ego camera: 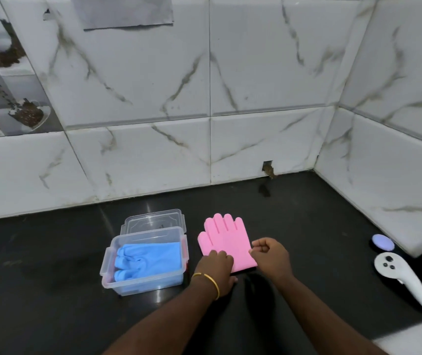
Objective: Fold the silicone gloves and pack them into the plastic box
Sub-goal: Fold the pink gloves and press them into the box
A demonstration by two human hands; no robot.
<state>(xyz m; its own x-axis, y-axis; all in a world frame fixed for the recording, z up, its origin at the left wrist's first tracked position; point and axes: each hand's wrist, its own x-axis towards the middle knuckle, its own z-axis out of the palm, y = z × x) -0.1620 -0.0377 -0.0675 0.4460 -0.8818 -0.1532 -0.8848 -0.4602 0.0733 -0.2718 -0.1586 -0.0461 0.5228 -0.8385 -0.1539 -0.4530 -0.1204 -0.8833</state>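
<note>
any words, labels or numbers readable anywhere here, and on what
None can be read.
Paper sheet on the tiled wall: greyish, any print is too blurred to read.
White controller on the counter: buttons only, no legible marking.
Plastic box, its lid, blue gloves and pink glove: no visible text.

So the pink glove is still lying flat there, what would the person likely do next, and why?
Probably fold the pink glove over. It lies flat on the counter, the left hand presses its cuff, the right hand pinches its edge, and blue gloves already sit folded in the plastic box.
</note>
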